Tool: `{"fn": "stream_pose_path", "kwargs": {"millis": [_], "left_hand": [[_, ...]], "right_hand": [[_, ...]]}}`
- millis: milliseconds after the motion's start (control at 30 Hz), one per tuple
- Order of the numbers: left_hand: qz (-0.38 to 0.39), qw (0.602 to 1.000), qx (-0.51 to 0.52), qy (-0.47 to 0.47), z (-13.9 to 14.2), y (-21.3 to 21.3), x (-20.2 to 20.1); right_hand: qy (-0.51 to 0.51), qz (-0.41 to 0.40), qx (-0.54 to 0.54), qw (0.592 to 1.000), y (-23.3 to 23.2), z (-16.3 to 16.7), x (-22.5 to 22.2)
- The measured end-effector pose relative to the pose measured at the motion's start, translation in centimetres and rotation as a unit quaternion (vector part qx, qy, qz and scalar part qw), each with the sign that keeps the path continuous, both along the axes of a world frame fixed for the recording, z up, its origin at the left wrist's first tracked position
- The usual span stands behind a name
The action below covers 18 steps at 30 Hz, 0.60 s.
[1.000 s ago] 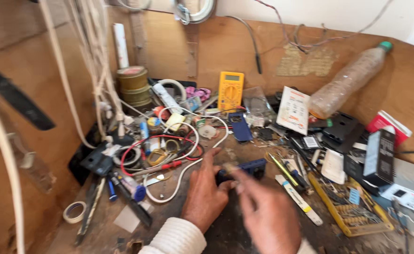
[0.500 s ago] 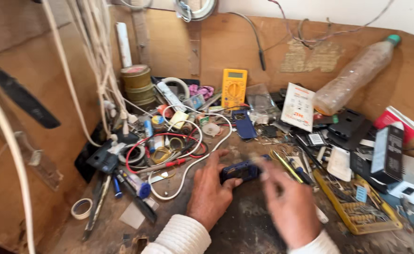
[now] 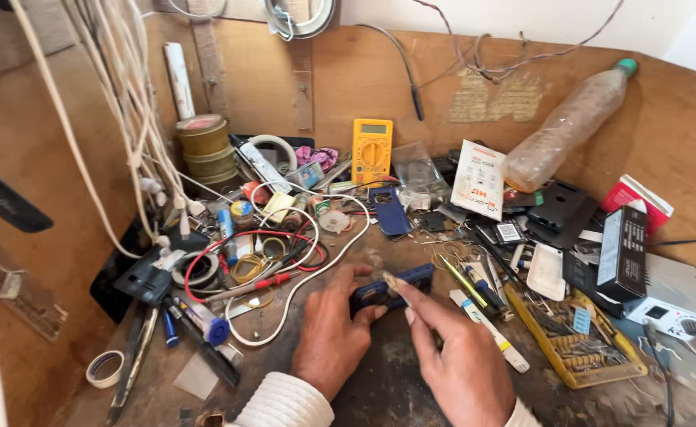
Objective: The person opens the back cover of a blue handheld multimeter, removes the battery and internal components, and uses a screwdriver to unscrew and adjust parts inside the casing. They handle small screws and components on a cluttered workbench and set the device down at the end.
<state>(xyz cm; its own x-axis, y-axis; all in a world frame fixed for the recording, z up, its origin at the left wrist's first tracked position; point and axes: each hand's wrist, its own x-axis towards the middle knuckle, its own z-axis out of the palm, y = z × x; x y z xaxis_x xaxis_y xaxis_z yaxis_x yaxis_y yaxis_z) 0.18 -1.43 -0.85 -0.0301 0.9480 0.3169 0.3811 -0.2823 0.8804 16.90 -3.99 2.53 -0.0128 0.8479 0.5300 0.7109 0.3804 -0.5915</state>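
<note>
1. Gripping a small blue phone body [image 3: 391, 286], the left hand [image 3: 333, 332] pinned it on the dark bench mat [image 3: 387, 387], thumb and fingers closed on its left end.
2. Right hand [image 3: 458, 360] pinched a small pale tool tip [image 3: 393, 280] between thumb and forefinger, touching the phone's top face; what the tool was, could not tell.
3. Phone lay near bench centre, at 12 o'clock from both hands.
4. At 10 o'clock from the phone: tangle of red and white wires [image 3: 284, 245] and a red probe [image 3: 265, 282].
5. At 12 o'clock, against the back wall: yellow multimeter [image 3: 371, 150].
6. At 2 o'clock: plastic bottle with green cap [image 3: 573, 122] leaning on the wall.
7. At 4 o'clock: yellow parts tray [image 3: 581, 344], well apart from the right hand.
8. At 3 o'clock, just beside the phone: white marker pen [image 3: 490, 330].
9. At 8 o'clock, near the bench edge: small tape roll [image 3: 104, 368].
</note>
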Motion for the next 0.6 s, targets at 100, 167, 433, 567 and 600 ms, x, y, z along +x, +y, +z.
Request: {"fn": "stream_pose_path", "kwargs": {"millis": [100,167,433,567,600], "left_hand": [[0.039,0.997,0.037,0.053,0.0,0.0,0.0],[0.027,0.999,0.028,0.026,0.1,-0.1,-0.2],[0.028,0.999,0.034,0.008,0.5,-0.4,-0.1],[0.007,1.000,0.021,-0.006,0.7,-0.4,0.1],[0.004,1.000,0.009,-0.010,0.7,-0.4,0.1]], "right_hand": [[-0.028,-0.058,-0.086,0.994,0.0,0.5,-0.5],[-0.091,-0.201,-0.307,0.926,-0.1,0.7,-0.7],[-0.016,-0.099,-0.196,0.975,0.1,-0.4,-0.5],[0.011,-0.008,-0.060,0.998,-0.2,-0.6,-0.2],[0.014,0.001,-0.042,0.999,-0.2,-0.5,-0.2]]}}
